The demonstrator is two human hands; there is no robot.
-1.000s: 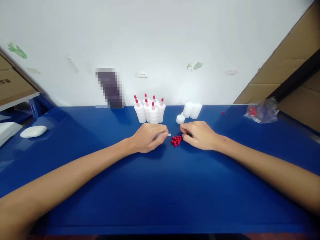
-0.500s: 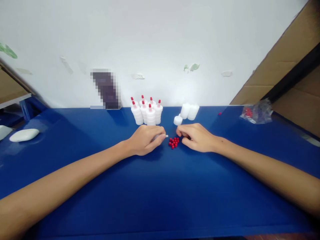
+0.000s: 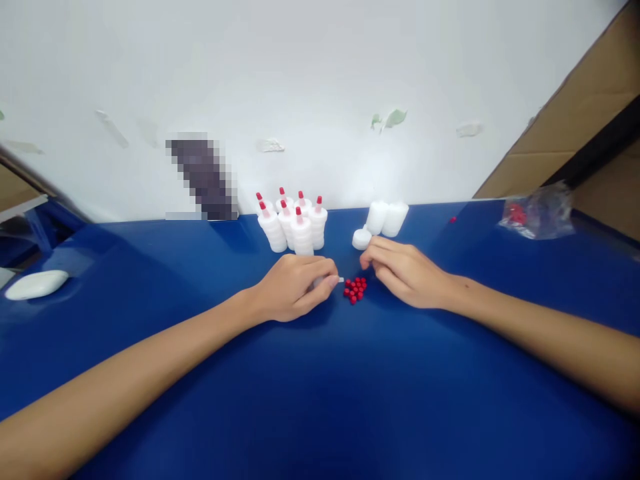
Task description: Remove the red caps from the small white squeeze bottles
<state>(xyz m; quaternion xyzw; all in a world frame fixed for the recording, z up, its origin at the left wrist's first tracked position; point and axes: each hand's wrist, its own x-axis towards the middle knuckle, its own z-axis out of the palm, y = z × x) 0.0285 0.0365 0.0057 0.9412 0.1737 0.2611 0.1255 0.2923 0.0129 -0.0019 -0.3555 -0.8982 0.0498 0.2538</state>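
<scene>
My left hand [image 3: 300,287] is closed around something mostly hidden by the fingers; its narrow pale nozzle tip [image 3: 341,280] sticks out to the right. A small pile of red tip caps [image 3: 354,291] lies on the blue table between my hands. My right hand [image 3: 403,273] hovers just right of the pile, fingers curled and pressed together; whatever they may hold is hidden. Behind my left hand stand several white squeeze bottles [image 3: 301,235] with red-tipped nozzles. Beyond my right hand are two plain white bottles [image 3: 395,219] and a low white round piece [image 3: 361,239].
A crumpled clear bag [image 3: 543,217] with red pieces inside lies at the back right, with a lone red cap [image 3: 453,219] to its left. A white oval object [image 3: 37,285] sits at the far left. The wall [image 3: 320,80] borders the table's back edge.
My right hand's fingers have drawn together and it has lifted slightly off the red caps. My left hand keeps its hold. The view has shifted a little.
</scene>
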